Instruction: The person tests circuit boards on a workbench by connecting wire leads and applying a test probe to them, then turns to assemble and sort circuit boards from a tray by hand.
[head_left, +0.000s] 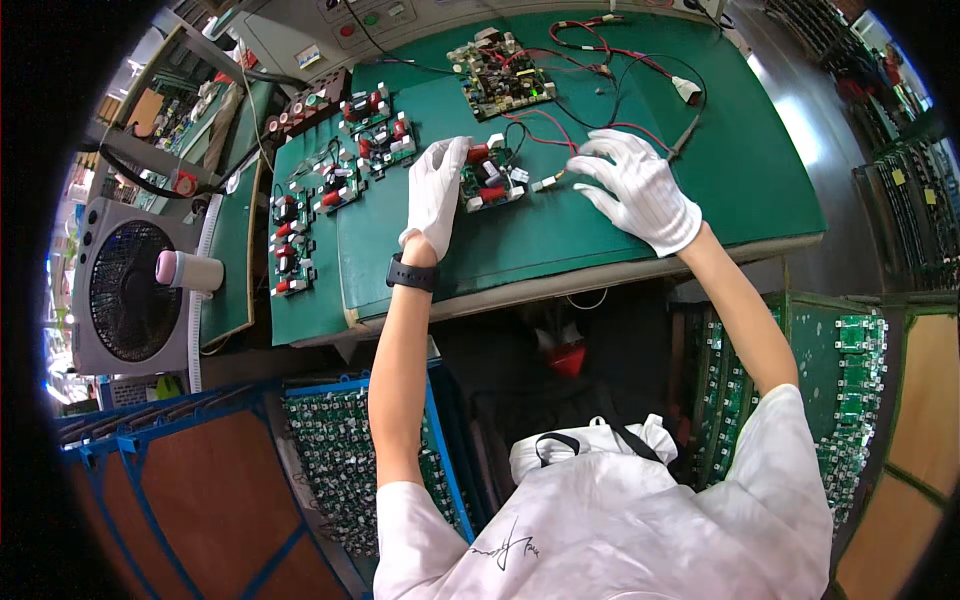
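My left hand (437, 190), in a white glove, grips the left edge of a small green circuit board (490, 182) with red and white parts. Its fingertips are close together at the board's upper left corner. To the right of the board, a small white connector (543, 184) on thin wires lies by its edge. My right hand (640, 190), also gloved, hovers just right of that connector with thumb and fingers apart. The index fingertip is near the connector's wires; whether it touches them I cannot tell. Beyond stands a larger populated circuit board (500, 75) with a lit green spot.
Several similar small boards (288, 245) line the green mat's left side. Red and black cables (640, 65) with a white plug (687, 90) cross the back right. A grey fan (135, 285) and a pink-capped bottle (190, 271) stand left. Racks of boards (375, 460) flank me below the table.
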